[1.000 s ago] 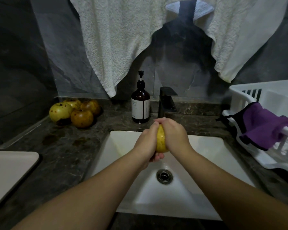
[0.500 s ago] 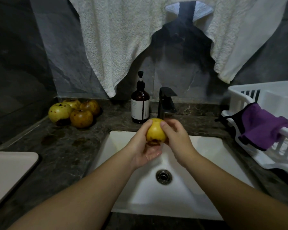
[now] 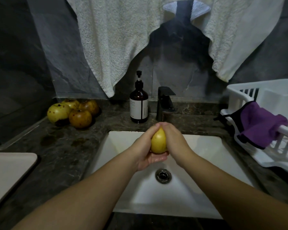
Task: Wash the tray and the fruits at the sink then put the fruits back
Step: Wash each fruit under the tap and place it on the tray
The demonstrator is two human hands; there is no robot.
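While both hands cup it over the sink (image 3: 116, 163), the yellow fruit (image 3: 158, 141) sits in a two-sided grip, left hand (image 3: 145, 146) under, right hand (image 3: 174, 140) over. Wet, round and likely slippery, it wants palms around its middle.

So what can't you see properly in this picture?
Head view only:
- Yellow round fruit: both sides covered by the left hand and right hand.
- Flat white tray: cut off by the left edge.
- Brown glass soap bottle: label print too small.
- Black tap: any running water can't be seen.
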